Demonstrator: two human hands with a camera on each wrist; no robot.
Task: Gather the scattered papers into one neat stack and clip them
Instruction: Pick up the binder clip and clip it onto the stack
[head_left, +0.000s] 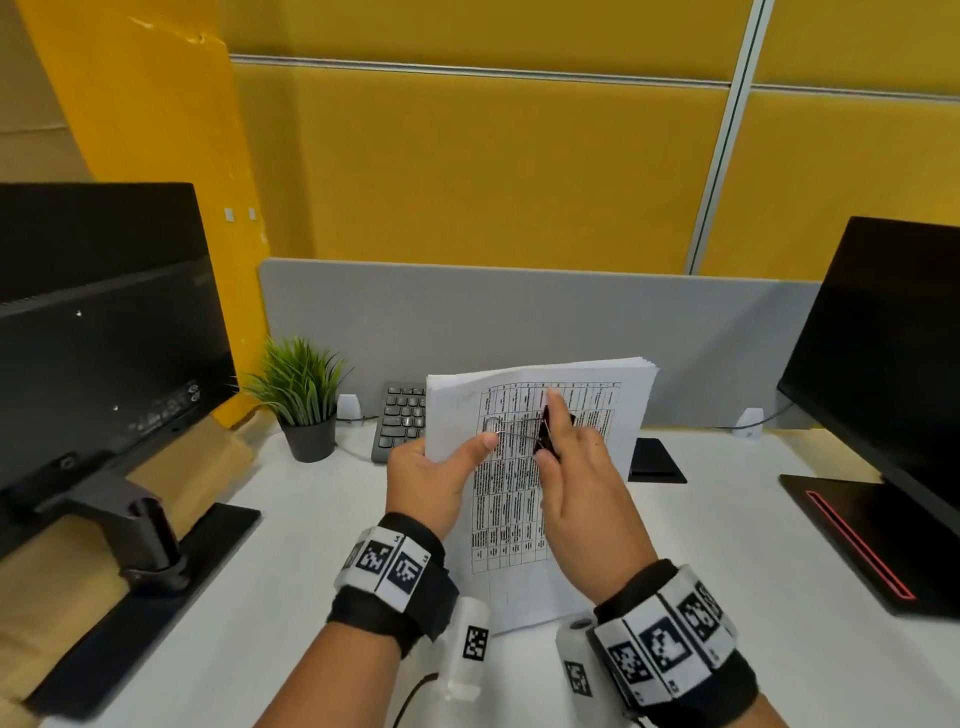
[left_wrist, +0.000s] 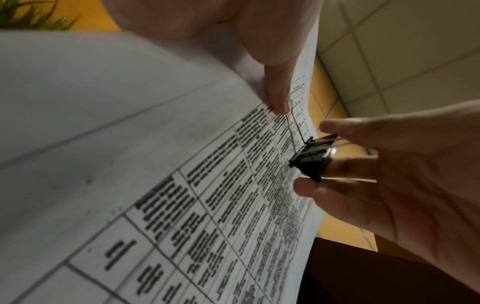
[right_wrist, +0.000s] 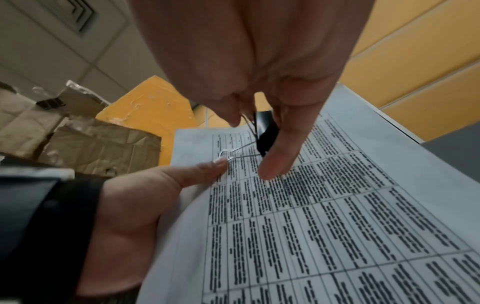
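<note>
A stack of white papers (head_left: 582, 395) with a printed table is held tilted above the white desk (head_left: 291, 561). My left hand (head_left: 441, 478) grips the stack's left edge, thumb on top. The thumb tip (right_wrist: 215, 166) touches the loop of a wire handle of the black binder clip (head_left: 548, 434). My right hand (head_left: 558, 431) pinches the clip's black body between thumb and fingers, over the printed face of the top sheet (left_wrist: 155, 164). In the wrist views the clip (left_wrist: 309, 160) (right_wrist: 266, 135) lies against the page, away from the sheet's edge. I cannot tell whether it bites any paper.
A black monitor (head_left: 104, 322) stands on the left and another (head_left: 883, 364) on the right. A potted plant (head_left: 304, 395), a keyboard (head_left: 400, 415) and a flat black object (head_left: 654, 460) lie behind the papers, before a grey divider (head_left: 519, 312). Cardboard (head_left: 52, 597) lies under the left monitor.
</note>
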